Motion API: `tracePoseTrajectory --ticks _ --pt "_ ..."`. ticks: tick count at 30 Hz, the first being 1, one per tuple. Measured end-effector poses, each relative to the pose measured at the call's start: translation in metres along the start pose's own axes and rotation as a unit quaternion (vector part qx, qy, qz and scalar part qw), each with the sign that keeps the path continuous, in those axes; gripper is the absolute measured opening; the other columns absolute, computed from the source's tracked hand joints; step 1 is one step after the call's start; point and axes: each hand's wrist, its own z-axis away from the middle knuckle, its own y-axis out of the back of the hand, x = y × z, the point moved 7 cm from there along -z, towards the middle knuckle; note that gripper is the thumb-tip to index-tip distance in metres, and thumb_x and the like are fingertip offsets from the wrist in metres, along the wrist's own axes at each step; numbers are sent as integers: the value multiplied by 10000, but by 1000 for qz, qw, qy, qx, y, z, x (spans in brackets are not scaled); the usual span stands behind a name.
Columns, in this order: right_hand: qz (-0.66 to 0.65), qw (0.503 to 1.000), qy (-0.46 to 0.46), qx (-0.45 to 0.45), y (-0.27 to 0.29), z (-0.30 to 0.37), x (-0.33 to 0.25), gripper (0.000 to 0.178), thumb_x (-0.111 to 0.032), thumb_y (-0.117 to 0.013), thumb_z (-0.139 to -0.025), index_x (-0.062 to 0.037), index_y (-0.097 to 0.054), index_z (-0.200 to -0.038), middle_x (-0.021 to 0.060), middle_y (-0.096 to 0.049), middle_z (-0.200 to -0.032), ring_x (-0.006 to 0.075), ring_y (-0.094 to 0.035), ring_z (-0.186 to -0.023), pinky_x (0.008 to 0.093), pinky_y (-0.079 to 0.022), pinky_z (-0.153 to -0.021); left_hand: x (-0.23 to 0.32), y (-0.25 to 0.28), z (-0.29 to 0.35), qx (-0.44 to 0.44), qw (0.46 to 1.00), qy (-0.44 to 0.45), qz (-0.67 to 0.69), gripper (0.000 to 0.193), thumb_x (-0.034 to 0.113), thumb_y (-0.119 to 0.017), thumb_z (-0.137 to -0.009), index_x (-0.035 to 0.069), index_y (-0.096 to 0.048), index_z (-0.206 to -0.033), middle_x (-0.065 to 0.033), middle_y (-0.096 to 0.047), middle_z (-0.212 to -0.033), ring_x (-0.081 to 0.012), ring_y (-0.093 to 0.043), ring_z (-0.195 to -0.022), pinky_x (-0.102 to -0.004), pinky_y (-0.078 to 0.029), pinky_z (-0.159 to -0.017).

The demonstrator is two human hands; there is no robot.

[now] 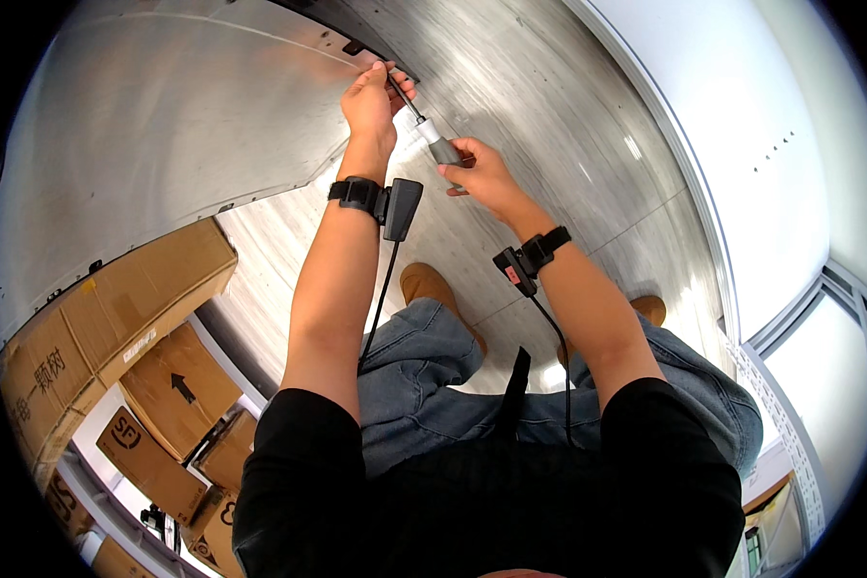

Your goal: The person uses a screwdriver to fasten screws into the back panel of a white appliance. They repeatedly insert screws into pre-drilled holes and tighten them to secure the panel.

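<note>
A screwdriver point(439, 144) with a grey and white handle slants between my two hands. My right hand point(477, 173) is closed around the handle. My left hand point(376, 96) is raised to the edge of a large metal panel point(212, 106), with its fingers closed about the dark shaft near the tip. The tip sits by the panel's far right corner, beside a black fitting point(354, 46); the fingers hide where exactly it meets the edge. Whether a screw is there cannot be made out.
Cardboard boxes point(178, 390) are stacked on a rack at the lower left, below the panel. A white cabinet wall point(732, 125) runs along the right. Grey wood-look floor point(549, 106) lies between. Thin black cables point(380, 299) hang from both wrist straps.
</note>
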Motion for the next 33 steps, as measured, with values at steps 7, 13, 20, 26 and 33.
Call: tracePoseTrajectory --ticks 7,13,20,26,33 --pt "-16 1000 -22 3 3 8 2 399 -109 -674 -808 -5 -499 -1152 76 -531 -1010 170 -571 -872 310 -559 -673 -4 -4 8 22 1000 6 0 217 159 -467 -958 -11 -551 -1064 -100 -600 -789 -199 -609 -669 -328 -546 -645" --pt "-101 993 -32 43 40 22 7 316 -154 -628 -830 -37 -524 -1105 45 -547 -956 141 -566 -803 307 -531 -664 -10 -55 22 -54 998 38 -21 198 127 -466 -941 19 -544 -1087 -106 -592 -849 -218 -625 -744 -346 -560 -674" --pt "-203 970 28 129 132 80 -11 250 -259 -568 -889 -57 -543 -1035 42 -563 -782 128 -558 -650 259 -426 -540 -38 -174 41 -223 972 69 1 219 127 -487 -936 -44 -560 -1052 -125 -598 -897 -243 -635 -833 -378 -571 -750" --pt "-249 928 113 252 201 160 -19 272 -343 -540 -902 -73 -548 -927 34 -553 -697 120 -525 -555 264 -396 -489 -59 -297 99 -389 915 59 -89 198 149 -557 -927 -12 -622 -1023 -82 -641 -890 -166 -624 -838 -303 -530 -762" --pt "-350 833 211 373 243 225 10 337 -389 -487 -918 -58 -540 -944 47 -550 -686 133 -499 -528 269 -369 -468 -104 -408 169 -488 853 -37 -183 203 148 -598 -906 4 -633 -1044 -54 -644 -894 -124 -605 -816 -254 -497 -763"
